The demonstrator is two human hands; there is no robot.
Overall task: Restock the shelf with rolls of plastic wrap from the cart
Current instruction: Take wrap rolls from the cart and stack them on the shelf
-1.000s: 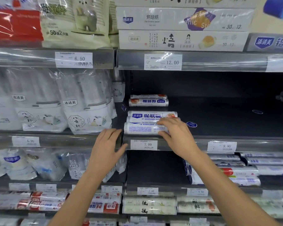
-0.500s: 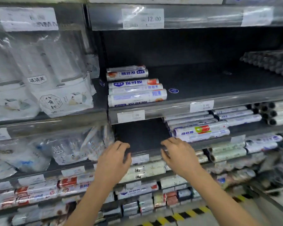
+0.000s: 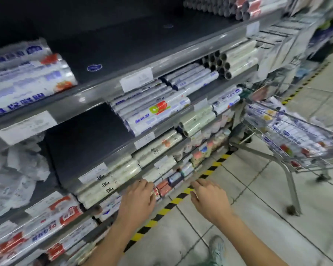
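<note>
Several white-and-blue rolls of plastic wrap [image 3: 27,79] lie stacked at the left end of a dark shelf [image 3: 135,41]. The wire cart [image 3: 304,150] stands on the floor at the right, holding more wrapped rolls [image 3: 288,129]. My left hand [image 3: 136,198] hangs in front of the lower shelves with loose fingers, holding nothing. My right hand [image 3: 210,198] is beside it over the floor, fingers relaxed and empty, well short of the cart.
Lower shelves carry other rolls [image 3: 152,112] and bagged goods [image 3: 17,179]. A yellow-black striped line [image 3: 181,196] runs along the shelf base on the tiled floor [image 3: 258,217]. My shoe [image 3: 216,248] shows at the bottom.
My right hand has let go of the front roll on the shelf. Both hands dropped away from the shelf, and my view swung right and down, bringing the cart into sight.
</note>
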